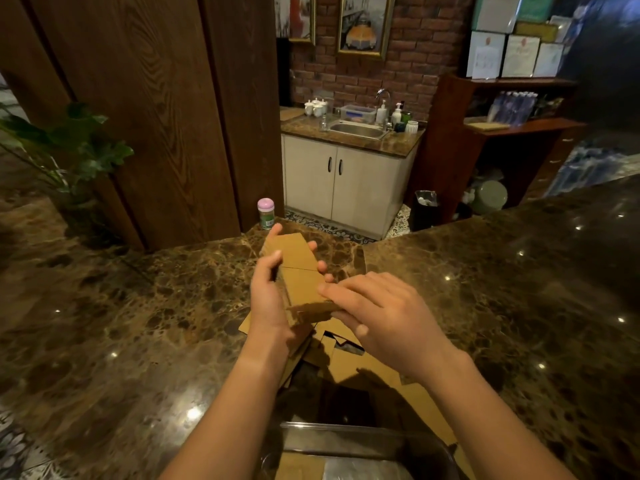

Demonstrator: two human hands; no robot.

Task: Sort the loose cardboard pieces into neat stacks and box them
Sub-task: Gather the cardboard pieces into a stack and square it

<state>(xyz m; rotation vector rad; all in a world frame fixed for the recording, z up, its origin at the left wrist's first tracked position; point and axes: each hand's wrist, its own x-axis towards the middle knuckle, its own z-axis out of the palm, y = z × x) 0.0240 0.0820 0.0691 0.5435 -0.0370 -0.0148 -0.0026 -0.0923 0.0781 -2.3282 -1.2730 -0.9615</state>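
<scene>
A thick stack of brown cardboard pieces [297, 268] is held above the marble counter [138, 306]. My left hand [268, 299] wraps around its left side, fingers reaching over the far end. My right hand [377, 313] presses flat against the stack's near right edge. Loose cardboard pieces [349, 362] lie scattered on the counter under my hands. A clear plastic box [429, 445] sits at the bottom edge with cardboard inside it.
A small jar with a pink lid [266, 213] stands at the counter's far edge. Beyond lie a sink cabinet [349, 174], a black bin [424, 209], a wooden shelf [512, 133] and a plant [69, 150] at left.
</scene>
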